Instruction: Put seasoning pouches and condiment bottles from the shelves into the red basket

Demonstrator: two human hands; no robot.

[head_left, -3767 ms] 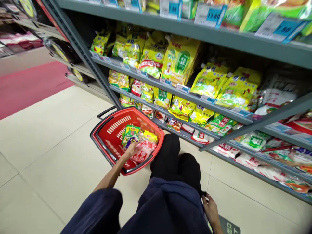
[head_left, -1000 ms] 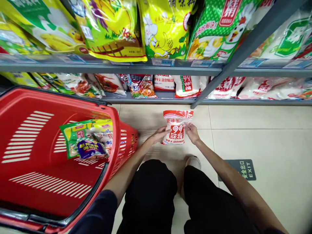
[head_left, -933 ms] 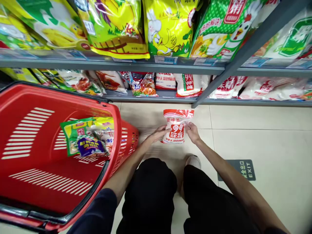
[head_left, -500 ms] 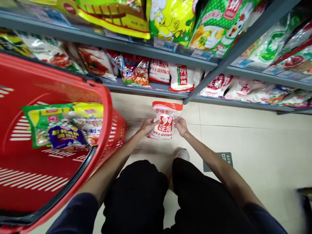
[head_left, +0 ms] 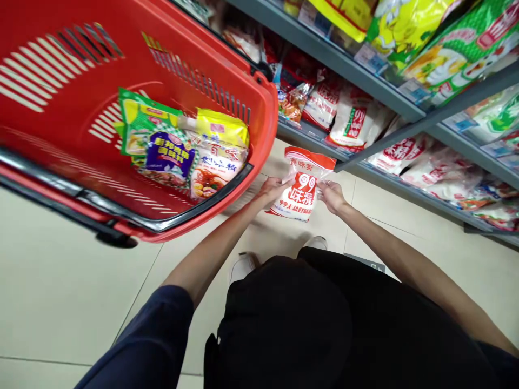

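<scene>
Head cam looks fwd & down, close over L hand, R hand, basket, shelf.

Red plastic shopping basket, base and wall patterned with rows of pale slots, dark grey bar along near rim. Inside, yellow-and-green packet, deep purple-blue packet with yellow lettering. White MSG bag: red top band, big red "99", red characters. Grey steel shelf above cream floor tiles. Green bag dotted white, yellow bag beside it. Black shorts, navy sleeve.
</scene>
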